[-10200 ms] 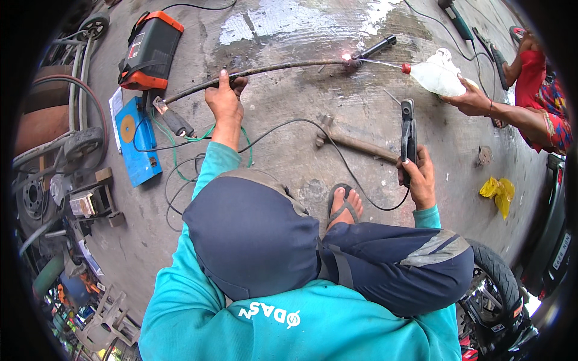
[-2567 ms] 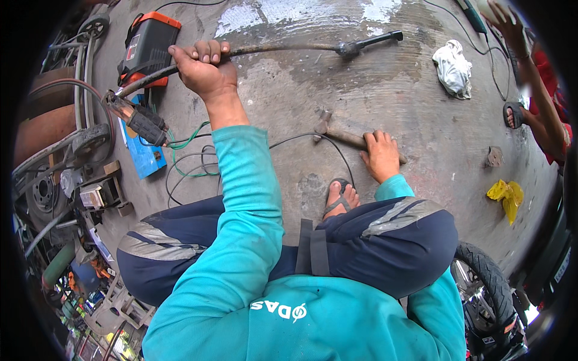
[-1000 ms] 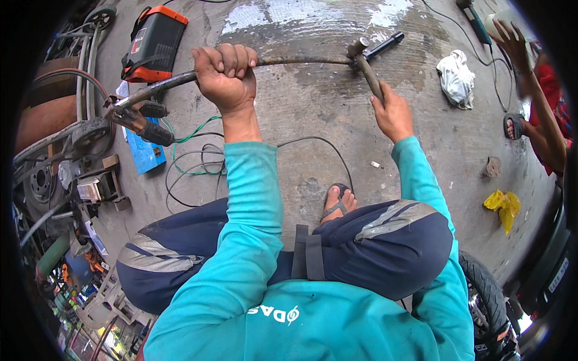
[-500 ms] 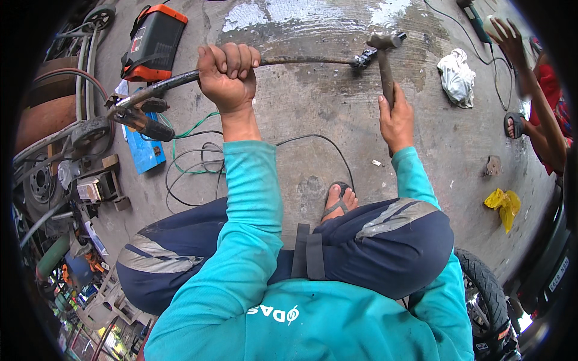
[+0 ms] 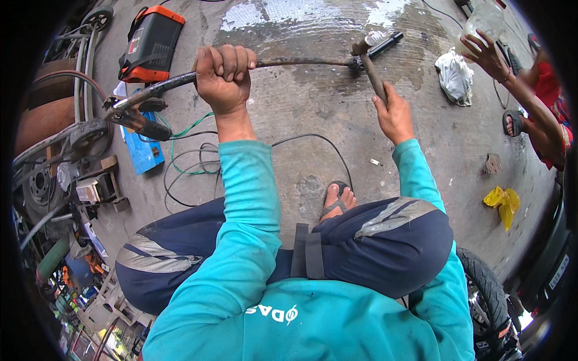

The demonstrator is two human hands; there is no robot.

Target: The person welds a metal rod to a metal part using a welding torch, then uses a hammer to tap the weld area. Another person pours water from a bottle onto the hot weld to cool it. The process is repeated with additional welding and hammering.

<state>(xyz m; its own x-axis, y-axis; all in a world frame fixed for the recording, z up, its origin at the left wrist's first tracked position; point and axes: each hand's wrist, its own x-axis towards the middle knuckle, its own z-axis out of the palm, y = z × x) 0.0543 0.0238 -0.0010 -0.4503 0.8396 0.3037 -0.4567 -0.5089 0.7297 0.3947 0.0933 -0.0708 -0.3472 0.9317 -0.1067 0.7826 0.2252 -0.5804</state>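
While left hand (image 5: pixel 225 81) clenches rod (image 5: pixel 301 61), right hand (image 5: pixel 394 115) grasps hammer (image 5: pixel 372 73); its head (image 5: pixel 362 46) lies beyond.

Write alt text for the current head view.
Over a concrete floor, a person's left hand holds a curved metal bar; the right hand holds a hammer, its head by the bar's far end. At right, another person's hand is at a translucent container.

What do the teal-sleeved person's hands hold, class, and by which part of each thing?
The left hand grips the curved metal rod near its middle; the right hand holds the hammer by its handle.
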